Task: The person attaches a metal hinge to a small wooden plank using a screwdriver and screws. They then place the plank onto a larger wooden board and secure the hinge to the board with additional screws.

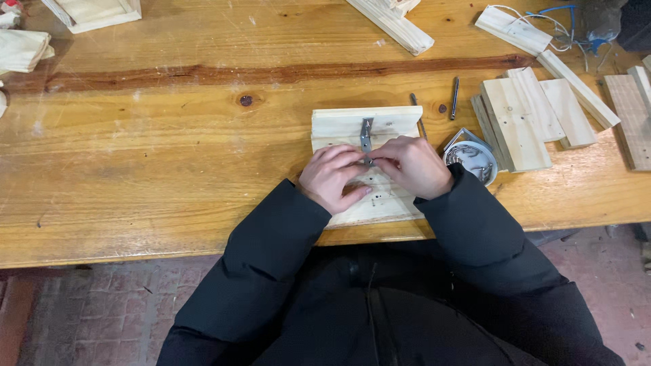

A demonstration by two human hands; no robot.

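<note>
**Reader:** Desk (169, 163) first, please. What covers most of the view?

**Describer:** Varnished wood, with a dark crack running across its far half. At the near edge sits a person in black sleeves. A pale wooden assembly (366, 125) of flat boards lies right before them, a thicker block across its far end.

**Reader:** And the hands?

**Describer:** Both rest on the boards, side by side and almost touching. The left hand (332, 177) and right hand (412, 165) have their fingers curled inward, pinching at the lower end of a small metal bracket (367, 133) that runs from the block down onto the boards. What sits between the fingertips is too small to make out.

**Reader:** Any containers?

**Describer:** One. A round metal tin (471, 159) stands just right of the right hand, holding a tangle of small metal nails or screws; I cannot tell which.

**Reader:** Anything else?

**Describer:** A stack of cut planks (525, 118) beyond the tin, and two thin dark metal tools (454, 97) near the block.
</note>
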